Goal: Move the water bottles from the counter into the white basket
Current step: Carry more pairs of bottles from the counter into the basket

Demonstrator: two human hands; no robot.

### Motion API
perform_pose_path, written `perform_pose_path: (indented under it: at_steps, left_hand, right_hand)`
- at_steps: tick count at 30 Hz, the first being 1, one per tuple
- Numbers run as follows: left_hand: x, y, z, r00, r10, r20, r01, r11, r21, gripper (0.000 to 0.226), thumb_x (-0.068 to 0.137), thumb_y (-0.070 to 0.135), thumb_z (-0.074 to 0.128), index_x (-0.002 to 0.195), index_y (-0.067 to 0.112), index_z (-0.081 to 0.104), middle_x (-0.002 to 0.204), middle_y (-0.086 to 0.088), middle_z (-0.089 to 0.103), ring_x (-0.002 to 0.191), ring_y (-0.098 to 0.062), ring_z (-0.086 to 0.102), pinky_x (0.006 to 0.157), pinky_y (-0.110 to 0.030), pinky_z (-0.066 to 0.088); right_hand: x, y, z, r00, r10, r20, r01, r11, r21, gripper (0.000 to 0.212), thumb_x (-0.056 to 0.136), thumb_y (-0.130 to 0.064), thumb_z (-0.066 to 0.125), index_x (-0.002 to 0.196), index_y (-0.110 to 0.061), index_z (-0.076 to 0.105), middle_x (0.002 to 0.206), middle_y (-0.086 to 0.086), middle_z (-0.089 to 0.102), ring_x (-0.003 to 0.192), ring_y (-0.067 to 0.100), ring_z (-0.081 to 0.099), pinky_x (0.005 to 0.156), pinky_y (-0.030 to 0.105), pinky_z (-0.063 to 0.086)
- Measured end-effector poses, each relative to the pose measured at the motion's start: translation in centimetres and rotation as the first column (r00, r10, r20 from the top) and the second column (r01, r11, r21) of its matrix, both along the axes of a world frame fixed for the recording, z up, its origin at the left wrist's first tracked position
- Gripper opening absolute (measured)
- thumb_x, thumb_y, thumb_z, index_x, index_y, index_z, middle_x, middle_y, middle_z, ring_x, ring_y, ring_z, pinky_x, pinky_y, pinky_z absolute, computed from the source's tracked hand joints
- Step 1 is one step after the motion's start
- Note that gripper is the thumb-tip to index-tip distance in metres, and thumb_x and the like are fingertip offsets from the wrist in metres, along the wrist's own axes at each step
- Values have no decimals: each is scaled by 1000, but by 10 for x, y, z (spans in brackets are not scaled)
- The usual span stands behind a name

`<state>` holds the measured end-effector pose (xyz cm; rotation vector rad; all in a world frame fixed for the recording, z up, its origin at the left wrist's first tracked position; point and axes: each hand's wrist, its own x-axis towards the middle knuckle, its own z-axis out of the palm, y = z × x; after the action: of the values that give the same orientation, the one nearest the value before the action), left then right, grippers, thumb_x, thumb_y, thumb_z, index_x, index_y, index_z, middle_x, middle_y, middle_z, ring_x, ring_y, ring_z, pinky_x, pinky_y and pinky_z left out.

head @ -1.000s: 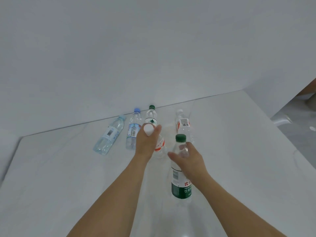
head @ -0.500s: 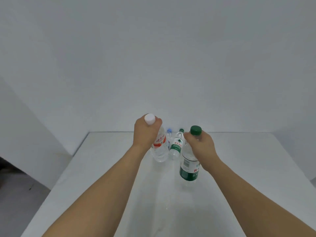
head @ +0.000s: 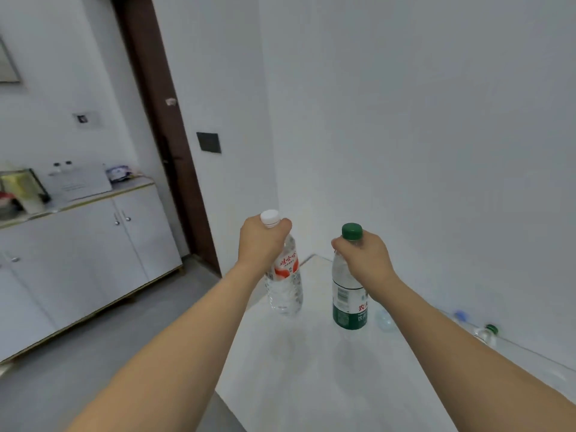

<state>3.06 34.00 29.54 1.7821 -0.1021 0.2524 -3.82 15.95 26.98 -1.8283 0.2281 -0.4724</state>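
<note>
Behind the right arm (head: 467, 344), green-capped bottle (head: 486, 333), blue-capped bottle (head: 460, 315), partly hidden

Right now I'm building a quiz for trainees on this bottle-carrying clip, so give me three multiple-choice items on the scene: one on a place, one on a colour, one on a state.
1. Where is the white cabinet?
A. To the person's left, across the grey floor
B. On the white counter
C. Behind the right arm

2. What colour is the cap of the bottle in the right hand?
A. White
B. Blue
C. Green

3. How does the left hand hold the red-labelled bottle?
A. Lying flat on the palm
B. Upright, gripped at the neck
C. Upside down by its base

Answers:
1 A: it stands along the far wall at the left of the view.
2 C: the green-labelled bottle has a green cap above the fingers.
3 B: the white cap pokes out above the curled fingers, the body hanging below.
</note>
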Motion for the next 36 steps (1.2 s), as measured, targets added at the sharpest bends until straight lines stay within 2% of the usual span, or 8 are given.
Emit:
perform_pose_path:
  at_steps: [3,6,10,14,19,24,30,36]
  left_hand:
    - [-3,81,-1,985,175,6,-175,985,9,33,68,28,65,75,-4,61,62,-5,56,59,-20,56,57,-33,46]
    - [-13,154,-4,948,320,4,-320,947,41,27,71,26,67,71,0,60,65,-10,62,63,-24,63,60,-38,54]
    - [-31,233,-2,885,466,-4,-465,883,55,25,73,25,69,74,1,62,67,-9,64,64,-23,65,59,-34,53]
    - [-47,289,8,840,543,19,-543,838,56,26,74,24,70,77,-1,64,63,-4,61,61,-20,63,56,-31,51]
    - [-50,349,21,807,589,31,-590,807,34,34,73,25,70,83,-7,63,66,-8,61,64,-25,63,59,-35,51]
    - [-26,386,33,802,594,61,-596,803,17,31,74,24,70,83,-6,67,70,-10,64,66,-24,65,58,-32,50]
    - [36,398,29,834,552,12,-552,834,-23,27,75,22,70,84,-4,68,67,-6,65,63,-21,65,55,-28,50]
    - [122,408,30,849,528,0,-527,847,-65,17,74,21,70,76,4,66,66,-5,65,64,-21,65,53,-27,48]
  right_hand:
    - [27,73,4,989,147,7,-147,989,0,22,70,-30,60,65,-10,53,58,-3,46,58,17,43,58,31,36]
    - [45,143,6,963,269,11,-269,963,-3,26,71,-31,60,68,-5,57,59,-2,51,58,16,47,57,30,38]
    - [57,223,11,910,412,42,-413,911,3,22,70,-31,60,55,-18,50,48,-11,48,48,6,44,54,26,36]
    - [65,283,16,863,502,59,-504,864,6,20,67,-33,60,58,-16,56,55,-4,54,56,15,50,58,31,41]
    - [78,340,33,837,541,80,-542,840,-8,21,66,-35,60,54,-22,50,45,-13,47,48,8,44,55,29,38]
    - [98,373,47,835,537,119,-542,840,13,20,68,-35,62,49,-28,56,46,-16,54,42,-2,47,55,27,40]
    - [150,391,48,856,507,99,-510,860,0,22,66,-35,62,59,-15,63,62,4,65,58,16,55,60,33,45]
    - [232,408,44,863,493,113,-494,869,-17,24,69,-33,63,65,-9,65,60,1,61,60,17,56,61,33,44]
